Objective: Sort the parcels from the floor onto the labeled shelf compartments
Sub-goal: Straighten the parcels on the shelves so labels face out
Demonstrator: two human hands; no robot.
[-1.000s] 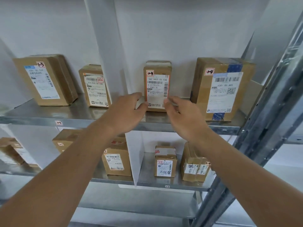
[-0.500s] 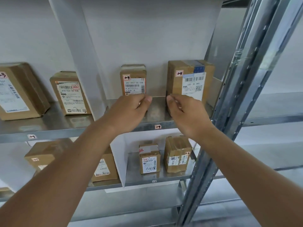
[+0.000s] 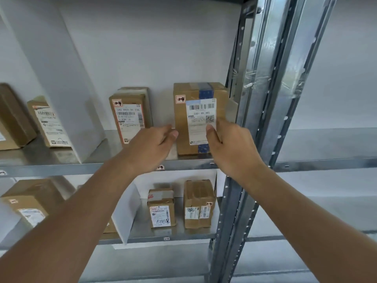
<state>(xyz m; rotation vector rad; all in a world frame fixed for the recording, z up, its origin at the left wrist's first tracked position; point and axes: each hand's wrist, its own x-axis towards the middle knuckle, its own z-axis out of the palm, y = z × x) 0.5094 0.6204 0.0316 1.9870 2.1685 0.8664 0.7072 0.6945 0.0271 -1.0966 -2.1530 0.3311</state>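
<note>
Two brown parcels marked 1-4 stand upright on the upper metal shelf (image 3: 81, 166): a small one (image 3: 130, 116) and, to its right, a bigger box (image 3: 181, 129) with a white label and blue tape. My left hand (image 3: 152, 149) hovers in front of the gap between them, fingers loosely curled, holding nothing. My right hand (image 3: 231, 147) is raised in front of the bigger box's lower right corner and covers part of its label; it holds nothing. I cannot tell whether it touches the box. A small sticker (image 3: 160, 167) marks the shelf edge.
A white divider (image 3: 61, 82) separates the left compartment, where two more parcels (image 3: 48, 123) (image 3: 12, 119) stand. Three boxes (image 3: 162, 211) (image 3: 199, 203) (image 3: 30, 199) sit on the lower shelf. A steel upright (image 3: 265, 99) rises just right of my right hand.
The view has swung right and the shelf has slid left. Both hands have come away from the small 1-4 parcel and now sit in front of the bigger box.
</note>
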